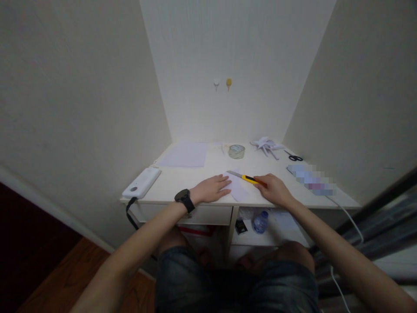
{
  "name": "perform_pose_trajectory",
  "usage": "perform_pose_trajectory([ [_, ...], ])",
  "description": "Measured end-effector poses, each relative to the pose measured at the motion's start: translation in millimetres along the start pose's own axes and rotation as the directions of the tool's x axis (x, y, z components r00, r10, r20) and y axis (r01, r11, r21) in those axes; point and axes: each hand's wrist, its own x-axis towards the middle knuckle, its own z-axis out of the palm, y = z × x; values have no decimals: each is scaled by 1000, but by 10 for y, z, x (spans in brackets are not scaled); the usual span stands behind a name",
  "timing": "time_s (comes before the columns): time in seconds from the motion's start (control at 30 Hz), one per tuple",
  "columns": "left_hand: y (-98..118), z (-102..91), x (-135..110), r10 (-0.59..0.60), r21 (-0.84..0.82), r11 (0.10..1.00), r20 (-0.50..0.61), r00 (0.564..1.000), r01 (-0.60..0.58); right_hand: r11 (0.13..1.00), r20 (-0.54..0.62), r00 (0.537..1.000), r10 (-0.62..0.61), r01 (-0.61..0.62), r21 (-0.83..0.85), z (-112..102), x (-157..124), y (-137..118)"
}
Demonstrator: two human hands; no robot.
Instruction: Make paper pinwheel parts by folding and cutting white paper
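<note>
On the white desk lies a folded piece of white paper (239, 190), near the front edge. My left hand (213, 188) rests flat on its left part, fingers spread, and a dark watch sits on that wrist. A yellow and black utility knife (249, 178) is in the grip of my right hand (273, 188). Its blade is extended, points left and lies over the upper part of the paper, close to my left fingertips. Whether the blade touches the paper I cannot tell.
Behind my hands are a stack of white paper (184, 155), a roll of clear tape (236, 151) and a folded paper shape (266, 144). Black scissors (295, 157) and a blurred phone-like object (311, 179) lie right; a white power bank (142, 182) lies left. A bottle (260, 222) stands on the shelf below.
</note>
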Motion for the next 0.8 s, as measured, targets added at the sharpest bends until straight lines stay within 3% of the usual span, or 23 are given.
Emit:
perform_pose_trajectory([
  [0.4, 112, -7, -114, -58, -96, 995, -174, 983, 41, 993, 61, 998, -15, 7, 116, -137, -65, 53],
  [0.57, 30, 4, -41, -69, -154, 987, -101, 993, 53, 998, 54, 999, 2, -5, 57, -189, -77, 16],
  [0.8, -94, -110, 149, -66, -76, 995, -2, 998, 66, 1000, 80, 997, 13, -12, -13, -229, -82, 29],
])
